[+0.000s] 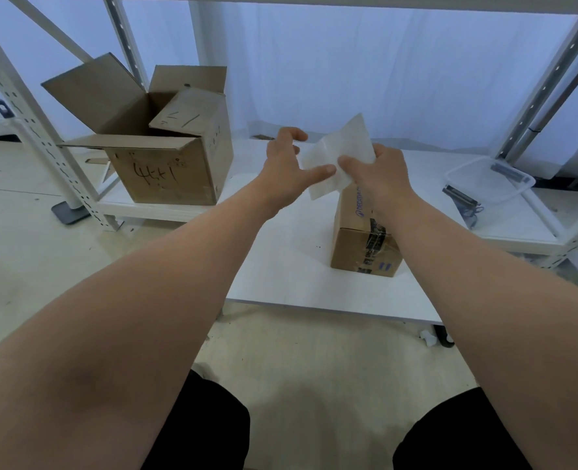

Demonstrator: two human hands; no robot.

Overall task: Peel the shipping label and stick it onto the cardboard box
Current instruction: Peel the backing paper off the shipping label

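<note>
Peeling step, by appearance. Above the cardboard box (365, 245), left hand (287, 167) and right hand (379, 174) each grip the shipping label (342, 147). Next likely requires separating the backing.

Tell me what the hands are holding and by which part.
Both hold the white shipping label. The left hand pinches its left edge between thumb and fingers; the right hand pinches its lower right side.

Matt brown cardboard box (362, 245), glossy tape, white paper label (340, 154).
</note>
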